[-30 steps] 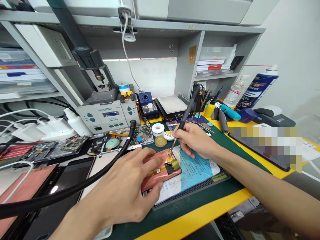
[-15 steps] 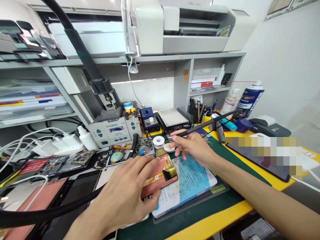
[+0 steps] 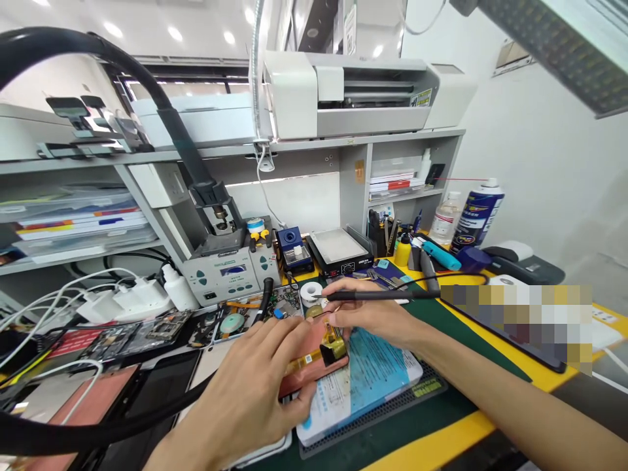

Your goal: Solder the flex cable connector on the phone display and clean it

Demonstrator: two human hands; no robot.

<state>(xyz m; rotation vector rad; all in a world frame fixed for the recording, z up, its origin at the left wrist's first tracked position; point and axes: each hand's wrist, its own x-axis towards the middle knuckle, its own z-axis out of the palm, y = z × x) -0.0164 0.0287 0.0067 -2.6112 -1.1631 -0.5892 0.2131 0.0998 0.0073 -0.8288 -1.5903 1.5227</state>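
Yellow-edged workbench (image 3: pixel 432 439) | green work mat (image 3: pixel 454 333) (rubbery-looking) | solder wire spool (image 3: pixel 310 293) | heating plate (image 3: pixel 340 250) | soldering station (image 3: pixel 220 278) | blue spray can (image 3: pixel 477 216)

A thick black hose (image 3: pixel 118 428) blocks the lower left. Green mat (image 3: pixel 461 327) leaves room at right, past the blue sheet (image 3: pixel 366 386).
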